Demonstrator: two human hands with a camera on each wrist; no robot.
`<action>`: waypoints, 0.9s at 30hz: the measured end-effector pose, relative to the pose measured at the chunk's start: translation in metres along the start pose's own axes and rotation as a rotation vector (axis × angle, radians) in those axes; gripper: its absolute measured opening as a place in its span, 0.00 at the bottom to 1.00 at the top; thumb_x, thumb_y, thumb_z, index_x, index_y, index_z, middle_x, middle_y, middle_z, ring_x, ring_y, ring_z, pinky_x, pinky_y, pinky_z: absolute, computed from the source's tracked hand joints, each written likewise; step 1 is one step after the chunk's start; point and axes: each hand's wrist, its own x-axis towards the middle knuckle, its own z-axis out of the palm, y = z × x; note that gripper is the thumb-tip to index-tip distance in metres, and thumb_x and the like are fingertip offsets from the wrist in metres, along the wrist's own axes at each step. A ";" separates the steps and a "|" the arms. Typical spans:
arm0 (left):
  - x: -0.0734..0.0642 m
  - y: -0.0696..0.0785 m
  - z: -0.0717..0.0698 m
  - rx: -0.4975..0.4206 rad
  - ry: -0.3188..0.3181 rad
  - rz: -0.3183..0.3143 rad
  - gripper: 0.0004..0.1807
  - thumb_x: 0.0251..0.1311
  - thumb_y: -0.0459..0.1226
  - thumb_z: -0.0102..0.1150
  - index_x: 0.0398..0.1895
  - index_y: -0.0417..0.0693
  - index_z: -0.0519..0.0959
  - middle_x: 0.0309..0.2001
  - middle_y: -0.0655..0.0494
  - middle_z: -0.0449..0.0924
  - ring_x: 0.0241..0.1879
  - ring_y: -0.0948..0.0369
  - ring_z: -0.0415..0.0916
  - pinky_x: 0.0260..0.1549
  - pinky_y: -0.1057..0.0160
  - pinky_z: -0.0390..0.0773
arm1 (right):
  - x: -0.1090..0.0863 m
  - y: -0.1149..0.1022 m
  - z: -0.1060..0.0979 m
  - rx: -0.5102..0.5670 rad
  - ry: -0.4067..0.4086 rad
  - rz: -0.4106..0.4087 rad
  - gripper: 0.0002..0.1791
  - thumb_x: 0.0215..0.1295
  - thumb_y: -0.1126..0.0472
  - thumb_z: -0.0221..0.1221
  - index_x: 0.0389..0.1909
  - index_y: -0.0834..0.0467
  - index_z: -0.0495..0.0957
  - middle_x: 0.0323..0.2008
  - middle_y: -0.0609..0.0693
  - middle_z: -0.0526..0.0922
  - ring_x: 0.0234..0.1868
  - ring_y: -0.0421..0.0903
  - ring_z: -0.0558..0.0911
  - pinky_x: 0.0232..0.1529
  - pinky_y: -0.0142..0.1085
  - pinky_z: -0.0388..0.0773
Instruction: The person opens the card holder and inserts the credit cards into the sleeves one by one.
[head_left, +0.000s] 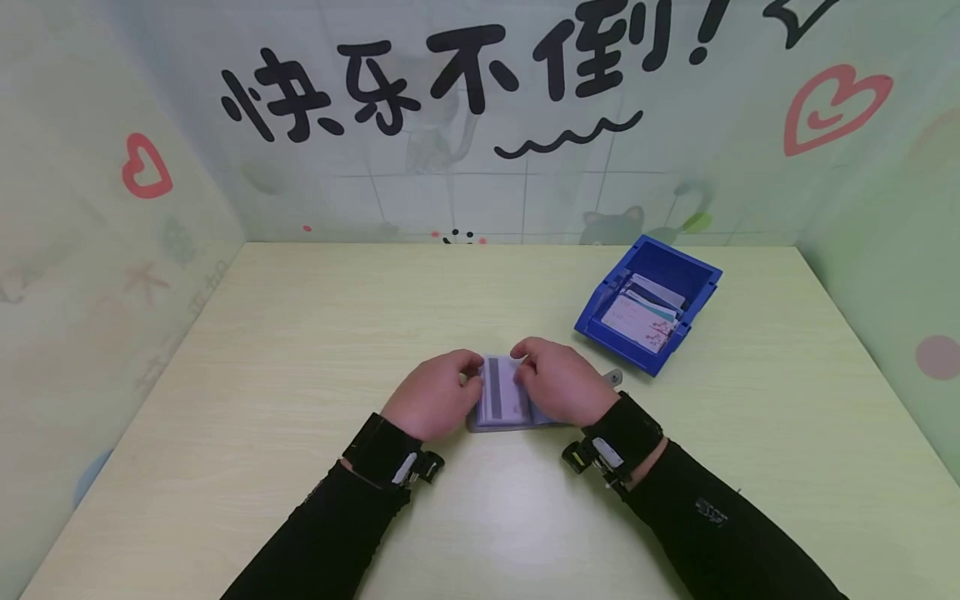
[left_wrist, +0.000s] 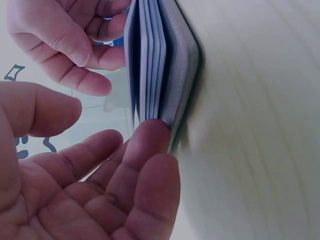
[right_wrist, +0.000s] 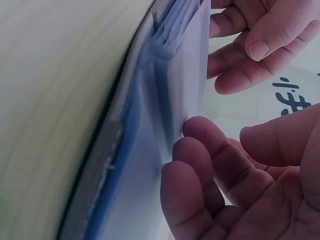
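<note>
A small card holder point(head_left: 495, 427) lies opened on the table between both hands, with several clear sleeve pages point(left_wrist: 152, 65) standing up from its grey cover point(left_wrist: 185, 60). A card with a dark stripe point(head_left: 512, 392) shows in the top sleeve. My left hand point(head_left: 435, 393) is at the holder's left side, fingertips at the page edges and thumb apart from them. From the right, my right hand point(head_left: 564, 385) touches the sleeve point(right_wrist: 177, 95) with its fingertips, thumb held away. A snap tab point(head_left: 614, 377) sticks out beyond the right hand.
A blue plastic bin point(head_left: 617, 352) stands tilted at an angle behind the right hand, with several cards point(head_left: 637, 323) inside. The pale wooden table point(head_left: 337, 317) meets printed wall panels point(head_left: 450, 200) at the back and sides.
</note>
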 end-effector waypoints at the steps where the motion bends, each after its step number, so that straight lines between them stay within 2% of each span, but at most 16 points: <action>1: 0.000 0.000 0.000 -0.002 -0.002 -0.002 0.22 0.78 0.44 0.54 0.68 0.44 0.79 0.60 0.51 0.84 0.48 0.55 0.78 0.55 0.53 0.81 | 0.000 0.000 0.000 -0.003 -0.004 -0.005 0.17 0.82 0.59 0.51 0.64 0.58 0.78 0.58 0.53 0.85 0.52 0.50 0.80 0.57 0.46 0.78; 4: 0.001 0.001 0.001 0.002 -0.010 0.003 0.24 0.76 0.44 0.58 0.69 0.44 0.78 0.62 0.50 0.82 0.51 0.54 0.77 0.59 0.51 0.80 | 0.000 0.002 -0.006 0.006 -0.014 -0.025 0.17 0.82 0.60 0.50 0.64 0.59 0.78 0.55 0.51 0.87 0.52 0.50 0.80 0.57 0.45 0.79; 6: 0.001 0.002 0.001 0.006 -0.013 0.009 0.25 0.74 0.44 0.60 0.69 0.43 0.78 0.64 0.48 0.80 0.53 0.53 0.76 0.62 0.51 0.79 | -0.001 0.006 -0.017 0.034 -0.004 -0.034 0.19 0.83 0.60 0.48 0.66 0.59 0.77 0.53 0.52 0.88 0.51 0.50 0.81 0.53 0.43 0.79; 8: 0.002 0.002 0.002 0.031 -0.005 0.021 0.26 0.73 0.44 0.62 0.70 0.43 0.77 0.67 0.47 0.78 0.56 0.52 0.77 0.64 0.50 0.78 | -0.003 0.011 -0.032 0.058 0.038 -0.030 0.20 0.83 0.60 0.46 0.68 0.59 0.75 0.52 0.53 0.89 0.51 0.50 0.82 0.47 0.41 0.79; 11: 0.001 0.003 0.003 0.075 0.010 0.040 0.28 0.70 0.45 0.64 0.70 0.45 0.77 0.72 0.45 0.74 0.63 0.49 0.76 0.68 0.47 0.76 | -0.006 0.019 -0.058 0.079 0.153 -0.008 0.21 0.83 0.59 0.47 0.69 0.59 0.74 0.54 0.56 0.86 0.48 0.53 0.82 0.42 0.42 0.79; 14: 0.000 0.002 0.005 0.134 0.024 0.070 0.30 0.68 0.47 0.66 0.71 0.46 0.77 0.75 0.43 0.70 0.69 0.43 0.73 0.68 0.45 0.75 | -0.007 0.029 -0.080 0.040 0.283 0.011 0.21 0.82 0.58 0.50 0.69 0.61 0.74 0.55 0.60 0.84 0.49 0.57 0.83 0.46 0.48 0.83; 17: -0.001 0.002 0.005 0.170 0.024 0.085 0.32 0.66 0.49 0.67 0.71 0.48 0.77 0.77 0.42 0.68 0.71 0.40 0.71 0.67 0.44 0.75 | -0.004 0.042 -0.096 -0.023 0.344 0.034 0.22 0.81 0.58 0.53 0.69 0.64 0.73 0.60 0.64 0.82 0.56 0.61 0.83 0.58 0.56 0.82; 19: -0.002 0.002 0.006 0.181 0.028 0.086 0.33 0.66 0.50 0.68 0.71 0.48 0.77 0.77 0.41 0.67 0.72 0.40 0.70 0.67 0.44 0.75 | -0.001 0.052 -0.103 -0.082 0.334 0.058 0.24 0.80 0.59 0.55 0.70 0.66 0.73 0.63 0.66 0.81 0.62 0.65 0.81 0.63 0.60 0.78; 22: -0.003 0.001 0.006 0.195 0.032 0.077 0.34 0.66 0.51 0.68 0.72 0.49 0.76 0.78 0.42 0.66 0.74 0.41 0.68 0.69 0.43 0.73 | 0.007 0.065 -0.109 -0.192 0.283 0.078 0.25 0.77 0.60 0.57 0.69 0.68 0.73 0.65 0.69 0.79 0.65 0.68 0.78 0.65 0.62 0.76; 27: -0.004 0.000 0.007 0.202 0.040 0.076 0.35 0.66 0.51 0.67 0.73 0.48 0.75 0.78 0.42 0.66 0.76 0.43 0.65 0.72 0.43 0.70 | 0.023 0.078 -0.111 -0.417 0.211 0.089 0.22 0.74 0.60 0.57 0.63 0.66 0.80 0.59 0.68 0.84 0.59 0.71 0.82 0.61 0.67 0.75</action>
